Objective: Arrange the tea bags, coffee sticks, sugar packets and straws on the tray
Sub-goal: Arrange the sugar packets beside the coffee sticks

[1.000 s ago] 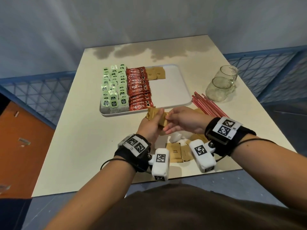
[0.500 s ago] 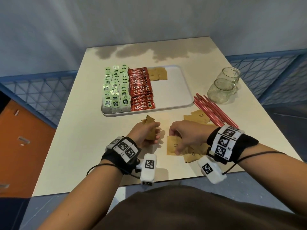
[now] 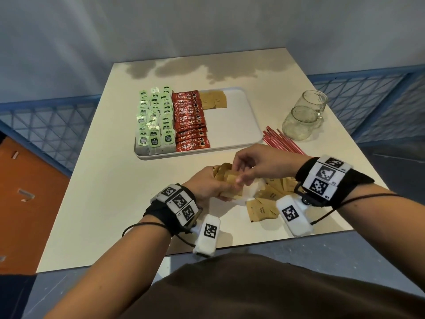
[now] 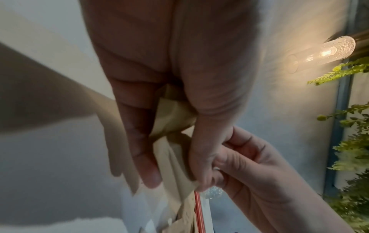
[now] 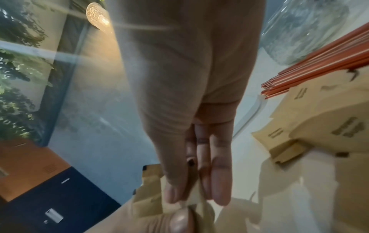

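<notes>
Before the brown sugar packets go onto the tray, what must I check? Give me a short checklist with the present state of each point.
1. Left hand grips the packet stack: ok.
2. Right hand pinches a packet at that stack: ok.
3. Free space on the tray beside the sugar packets already placed: ok.
4. Stack edges aligned: not ok.
5. Loose packets left on the table: not ok.
6. Straws on the tray: not ok.

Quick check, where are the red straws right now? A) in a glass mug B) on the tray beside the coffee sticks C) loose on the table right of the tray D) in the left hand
C: the red straws lie on the table, between the tray and the near glass mug, which holds none.
</notes>
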Demonstrator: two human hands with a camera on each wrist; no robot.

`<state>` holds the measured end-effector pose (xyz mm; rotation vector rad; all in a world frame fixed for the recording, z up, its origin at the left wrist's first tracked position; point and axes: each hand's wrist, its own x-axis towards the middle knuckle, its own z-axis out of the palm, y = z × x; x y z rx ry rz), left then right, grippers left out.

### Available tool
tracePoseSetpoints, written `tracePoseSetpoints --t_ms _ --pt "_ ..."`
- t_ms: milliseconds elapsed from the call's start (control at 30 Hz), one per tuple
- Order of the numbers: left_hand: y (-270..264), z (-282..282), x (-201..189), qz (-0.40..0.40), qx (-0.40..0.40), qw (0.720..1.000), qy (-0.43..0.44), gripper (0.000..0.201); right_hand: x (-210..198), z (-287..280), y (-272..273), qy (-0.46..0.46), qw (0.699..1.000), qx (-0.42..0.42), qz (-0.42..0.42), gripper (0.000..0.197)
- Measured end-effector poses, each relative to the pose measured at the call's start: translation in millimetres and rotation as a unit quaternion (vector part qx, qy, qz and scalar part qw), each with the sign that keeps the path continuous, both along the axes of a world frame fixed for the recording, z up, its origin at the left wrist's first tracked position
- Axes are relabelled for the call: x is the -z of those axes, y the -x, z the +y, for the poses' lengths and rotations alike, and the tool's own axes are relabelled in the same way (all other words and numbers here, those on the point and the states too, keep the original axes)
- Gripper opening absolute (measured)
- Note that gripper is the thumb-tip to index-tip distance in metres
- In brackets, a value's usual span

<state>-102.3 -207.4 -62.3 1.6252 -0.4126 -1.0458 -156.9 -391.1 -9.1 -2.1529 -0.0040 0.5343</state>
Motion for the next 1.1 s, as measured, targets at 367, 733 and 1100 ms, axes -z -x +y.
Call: tracePoseSetpoints --t_ms 367,733,1100 --pt "-3 -11 -1 0.131 -0.117 0.984 0.015 0.018 20 -28 13 0.282 0.947 -0.138 0.073 0.053" --pt "-19 1 -3 0.174 -0.192 0.965 0.045 0.010 11 -34 -13 0.246 0.968 -0.055 0.012 0.019" --pt "-41 -32 -25 0.124 -0.221 0.966 0.040 0.008 2 -32 -57 -0.166 0.930 0.318 -0.086 0.013"
